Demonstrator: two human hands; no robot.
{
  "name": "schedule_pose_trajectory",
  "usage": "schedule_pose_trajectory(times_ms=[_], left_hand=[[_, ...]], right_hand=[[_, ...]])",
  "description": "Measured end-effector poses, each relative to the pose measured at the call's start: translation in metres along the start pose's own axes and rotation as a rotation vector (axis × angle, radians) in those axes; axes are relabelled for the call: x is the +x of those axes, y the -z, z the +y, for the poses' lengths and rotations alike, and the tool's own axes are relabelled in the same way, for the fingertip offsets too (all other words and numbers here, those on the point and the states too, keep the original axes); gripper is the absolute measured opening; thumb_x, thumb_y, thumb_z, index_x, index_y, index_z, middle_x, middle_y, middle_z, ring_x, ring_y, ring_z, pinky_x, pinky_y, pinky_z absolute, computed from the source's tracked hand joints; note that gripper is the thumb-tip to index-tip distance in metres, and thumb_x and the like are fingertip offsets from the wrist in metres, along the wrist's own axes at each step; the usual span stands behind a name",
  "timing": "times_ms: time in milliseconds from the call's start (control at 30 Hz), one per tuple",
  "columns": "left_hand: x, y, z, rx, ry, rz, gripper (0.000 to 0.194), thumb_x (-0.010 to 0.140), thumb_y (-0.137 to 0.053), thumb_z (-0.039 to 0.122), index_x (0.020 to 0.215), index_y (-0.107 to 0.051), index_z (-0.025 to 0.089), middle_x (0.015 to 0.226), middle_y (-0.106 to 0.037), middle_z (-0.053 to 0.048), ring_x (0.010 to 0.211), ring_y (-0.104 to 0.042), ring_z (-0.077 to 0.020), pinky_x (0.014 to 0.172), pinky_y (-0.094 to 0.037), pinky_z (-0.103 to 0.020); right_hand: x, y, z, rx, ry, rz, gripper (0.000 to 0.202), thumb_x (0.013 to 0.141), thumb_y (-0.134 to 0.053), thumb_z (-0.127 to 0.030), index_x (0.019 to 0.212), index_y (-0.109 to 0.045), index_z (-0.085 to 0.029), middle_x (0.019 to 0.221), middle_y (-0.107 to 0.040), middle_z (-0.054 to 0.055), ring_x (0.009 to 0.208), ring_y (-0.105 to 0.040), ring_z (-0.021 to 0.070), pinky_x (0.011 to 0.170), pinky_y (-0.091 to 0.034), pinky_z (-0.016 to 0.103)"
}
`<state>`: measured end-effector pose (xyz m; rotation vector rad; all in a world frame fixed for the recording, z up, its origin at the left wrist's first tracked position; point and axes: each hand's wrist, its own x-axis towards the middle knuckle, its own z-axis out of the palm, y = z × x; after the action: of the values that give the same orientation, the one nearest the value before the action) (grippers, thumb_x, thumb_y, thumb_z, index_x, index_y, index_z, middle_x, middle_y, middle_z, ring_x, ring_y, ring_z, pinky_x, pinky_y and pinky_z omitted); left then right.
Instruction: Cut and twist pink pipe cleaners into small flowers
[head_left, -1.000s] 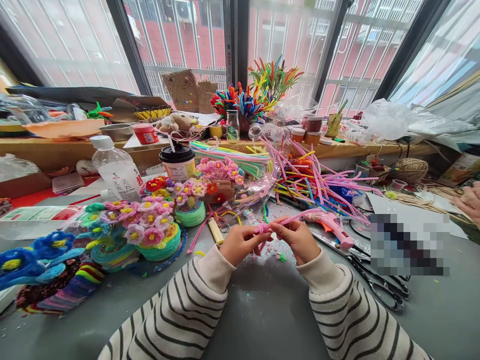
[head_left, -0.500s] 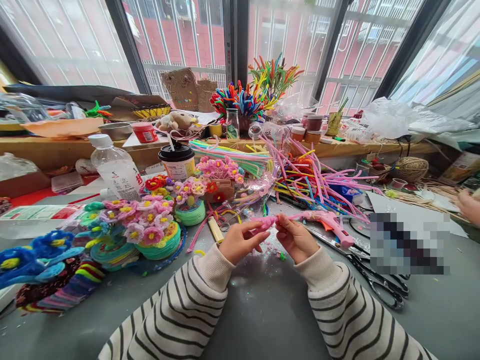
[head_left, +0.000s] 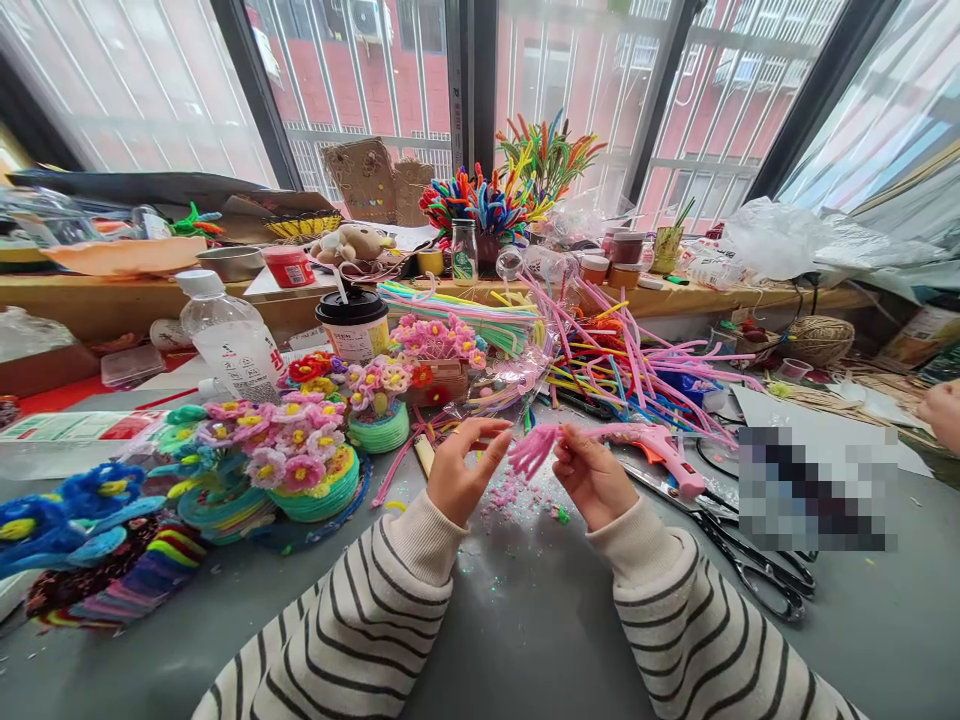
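A small bunch of pink pipe cleaners (head_left: 531, 452) hangs from the fingertips of my right hand (head_left: 594, 478), which pinches it at one end. The loose ends fan out to the left. Just left of the bunch, my left hand (head_left: 466, 466) is held apart from it, thumb and fingers curved with a gap between them. Pink fuzz clippings (head_left: 510, 497) and glitter lie on the grey table below. A pink glue gun (head_left: 667, 455) rests beyond my right hand, with black-handled scissors (head_left: 750, 560) beside it.
Pipe-cleaner flower pots (head_left: 311, 490) stand on the left, near a plastic bottle (head_left: 232, 340) and a lidded cup (head_left: 354, 325). Loose pipe cleaners (head_left: 637, 360) pile up behind my hands. At the right edge shows another person's hand (head_left: 940, 412).
My left hand has come off the pink bunch and moved slightly left. The bunch's ends now hang spread, still in my right hand. The other person's hand has shifted slightly.
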<state>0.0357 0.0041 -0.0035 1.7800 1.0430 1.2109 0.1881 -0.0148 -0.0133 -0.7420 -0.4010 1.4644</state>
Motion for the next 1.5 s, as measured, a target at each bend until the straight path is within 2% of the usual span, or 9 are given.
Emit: schedule_pose_trajectory(times_ms=[167,400,500,600,700,833,1033,1267,1500], left_hand=[[-0.003,-0.007,0.003,-0.111,0.021,-0.25,0.034,0.069,-0.053,0.037,0.095,-0.052,0.015,0.088,-0.059,-0.006,0.079,-0.054,-0.0157,0.071,-0.042,-0.026],[-0.002,-0.009,-0.003,-0.147,0.045,-0.299,0.032,0.075,-0.04,0.043,0.066,-0.048,0.014,0.055,-0.049,0.001,0.045,-0.042,-0.0068,0.046,-0.036,-0.02],[-0.002,-0.01,-0.006,-0.207,0.098,-0.279,0.033,0.076,-0.037,0.045,0.068,-0.046,0.014,0.058,-0.049,0.0,0.046,-0.046,-0.007,0.043,-0.036,-0.019],[-0.001,-0.012,-0.009,-0.272,0.17,-0.294,0.032,0.076,-0.036,0.046,0.074,-0.042,0.015,0.066,-0.053,-0.001,0.051,-0.053,-0.009,0.044,-0.039,-0.02],[-0.002,-0.014,-0.012,-0.282,0.182,-0.338,0.03,0.076,-0.036,0.046,0.07,-0.037,0.017,0.057,-0.049,0.003,0.043,-0.049,-0.0069,0.039,-0.035,-0.017],[-0.001,-0.015,-0.012,-0.314,0.183,-0.289,0.029,0.076,-0.036,0.046,0.07,-0.035,0.017,0.055,-0.044,0.006,0.039,-0.046,-0.0048,0.035,-0.032,-0.016],[0.0,-0.012,-0.009,-0.359,0.118,-0.148,0.026,0.078,-0.034,0.042,0.07,-0.036,0.017,0.051,-0.043,0.006,0.036,-0.04,-0.0035,0.032,-0.029,-0.014],[0.003,-0.009,-0.005,-0.484,0.229,-0.049,0.029,0.073,-0.04,0.045,0.07,-0.04,0.017,0.051,-0.043,0.007,0.033,-0.039,-0.0029,0.029,-0.024,-0.014],[0.005,-0.007,-0.011,-0.589,0.341,-0.064,0.028,0.071,-0.045,0.044,0.069,-0.043,0.016,0.048,-0.042,0.007,0.031,-0.036,-0.0026,0.029,-0.022,-0.014]], right_hand=[[-0.009,-0.006,0.015,-0.164,0.127,-0.068,0.013,0.054,-0.068,-0.025,0.057,-0.058,-0.016,0.047,-0.045,-0.007,0.043,-0.037,0.0031,0.039,-0.029,0.015],[-0.012,-0.008,0.019,-0.352,0.216,-0.119,0.014,0.058,-0.065,-0.027,0.063,-0.059,-0.017,0.048,-0.044,-0.006,0.042,-0.034,0.0034,0.038,-0.026,0.017],[-0.008,-0.006,0.012,-0.297,0.221,-0.051,0.023,0.058,-0.065,-0.03,0.076,-0.057,-0.018,0.055,-0.046,-0.006,0.044,-0.037,0.0034,0.038,-0.03,0.016],[-0.004,-0.002,0.003,-0.279,0.358,0.142,0.038,0.055,-0.066,-0.029,0.09,-0.052,-0.022,0.07,-0.05,-0.005,0.057,-0.046,0.0057,0.044,-0.038,0.016],[0.001,0.004,-0.006,-0.374,0.414,0.225,0.044,0.052,-0.068,-0.027,0.092,-0.05,-0.022,0.081,-0.054,-0.003,0.07,-0.051,0.0084,0.055,-0.044,0.018],[0.006,0.007,-0.01,-0.435,0.154,0.082,0.034,0.057,-0.064,-0.033,0.085,-0.054,-0.017,0.08,-0.059,0.002,0.067,-0.053,0.0093,0.055,-0.045,0.019],[0.005,0.005,-0.003,-0.554,0.175,-0.072,0.031,0.063,-0.058,-0.038,0.084,-0.056,-0.016,0.083,-0.059,0.003,0.067,-0.054,0.0092,0.055,-0.045,0.019],[0.008,0.011,-0.007,-0.588,0.421,0.073,0.033,0.062,-0.059,-0.039,0.086,-0.05,-0.018,0.075,-0.057,0.0,0.058,-0.052,0.0088,0.049,-0.043,0.02],[0.011,0.021,-0.017,-0.894,0.769,0.189,0.028,0.067,-0.055,-0.038,0.085,-0.052,-0.018,0.069,-0.053,0.0,0.055,-0.051,0.0098,0.05,-0.045,0.023]])
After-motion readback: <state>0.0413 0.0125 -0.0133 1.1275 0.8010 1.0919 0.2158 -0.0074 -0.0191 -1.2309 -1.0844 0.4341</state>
